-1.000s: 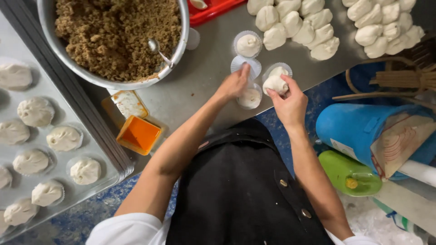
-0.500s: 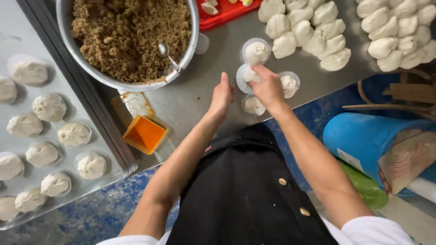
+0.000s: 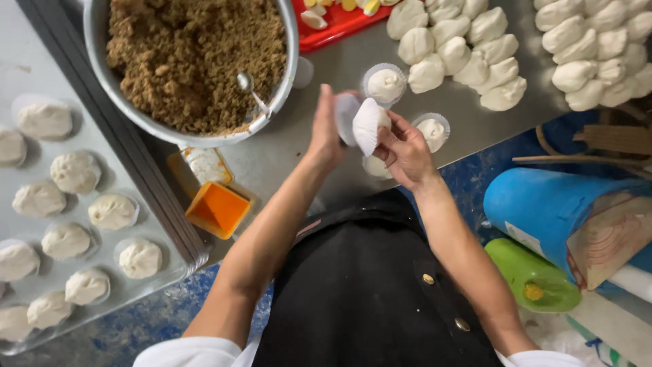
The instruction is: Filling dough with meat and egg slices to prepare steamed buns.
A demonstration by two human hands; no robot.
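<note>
Both hands meet above the steel table [image 3: 285, 153]; the right hand [image 3: 405, 151] pinches a white paper cup [image 3: 369, 124] between its fingers, lifted off the table; the left hand [image 3: 327, 127] stands flat and open, palm against that cup; filled cups sit just behind; a bowl of brown crumbs [image 3: 193, 61] lies farther left.

A metal bowl [image 3: 204, 129] of brown filling runs off the top edge (likewise the red tray [image 3: 333, 27]); a dough piece [image 3: 375, 166] hides behind the right hand [image 3: 407, 153].
</note>
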